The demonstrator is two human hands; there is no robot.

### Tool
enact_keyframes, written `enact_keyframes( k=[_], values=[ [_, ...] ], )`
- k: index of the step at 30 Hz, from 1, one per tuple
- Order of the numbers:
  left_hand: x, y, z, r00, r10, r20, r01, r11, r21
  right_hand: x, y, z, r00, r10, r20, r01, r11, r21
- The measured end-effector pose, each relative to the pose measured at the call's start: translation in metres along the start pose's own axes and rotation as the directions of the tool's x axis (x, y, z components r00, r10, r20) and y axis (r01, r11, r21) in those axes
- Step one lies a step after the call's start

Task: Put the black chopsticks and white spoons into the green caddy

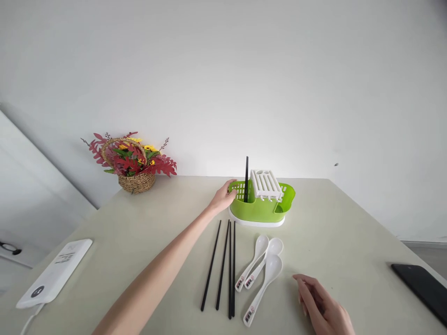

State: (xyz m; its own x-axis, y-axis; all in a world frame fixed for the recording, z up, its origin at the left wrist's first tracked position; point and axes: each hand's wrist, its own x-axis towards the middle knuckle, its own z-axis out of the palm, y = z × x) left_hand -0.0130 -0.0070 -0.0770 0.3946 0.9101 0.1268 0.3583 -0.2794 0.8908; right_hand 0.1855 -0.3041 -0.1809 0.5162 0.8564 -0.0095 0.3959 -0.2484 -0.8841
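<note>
My left hand point(224, 197) reaches across the table and is closed on the left rim of a green cutlery holder point(256, 213) with a white base. Black chopsticks point(246, 179) stand upright in its left compartment. A white slotted rack point(267, 184) tops its middle. In front of the holder lie several loose black chopsticks point(211, 265), pointing away from me. Beside them are three white spoons point(264, 288), partly overlapping, with printed handles. To the right of the spoons, my right hand point(323, 304) rests by the table with loosely bent fingers, open and holding nothing.
A wicker basket of artificial flowers point(137, 182) stands at the back left. At the left edge lies a white device point(57, 272) with a cable. A black phone point(421, 288) lies at the right edge. The table point(335, 223) meets a white wall behind.
</note>
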Motion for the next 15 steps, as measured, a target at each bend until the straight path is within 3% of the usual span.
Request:
enact_keyframes(
  k=[6,9,12,13,15],
  values=[
    [-0.017,0.002,0.003,0.999,0.018,0.039,-0.018,1.0,-0.024,0.005,0.009,-0.008,0.996,-0.012,0.083,0.018,0.997,-0.076],
    [-0.029,-0.007,0.001,0.994,0.044,-0.098,-0.053,0.995,-0.088,0.011,0.018,-0.012,0.991,-0.014,0.13,0.029,0.993,-0.117],
    [-0.047,-0.029,-0.003,0.95,0.007,-0.311,-0.033,0.997,-0.076,0.012,0.021,-0.011,0.992,0.002,0.129,0.014,0.992,-0.123],
    [-0.055,-0.038,-0.006,0.94,0.004,-0.34,-0.02,0.999,-0.044,0.011,0.02,-0.01,0.993,0.008,0.114,0.006,0.993,-0.118],
    [-0.072,-0.056,-0.011,0.957,0.035,-0.29,-0.027,0.999,0.034,0.007,0.017,-0.007,0.997,0.018,0.07,-0.011,0.995,-0.099]
  ],
)
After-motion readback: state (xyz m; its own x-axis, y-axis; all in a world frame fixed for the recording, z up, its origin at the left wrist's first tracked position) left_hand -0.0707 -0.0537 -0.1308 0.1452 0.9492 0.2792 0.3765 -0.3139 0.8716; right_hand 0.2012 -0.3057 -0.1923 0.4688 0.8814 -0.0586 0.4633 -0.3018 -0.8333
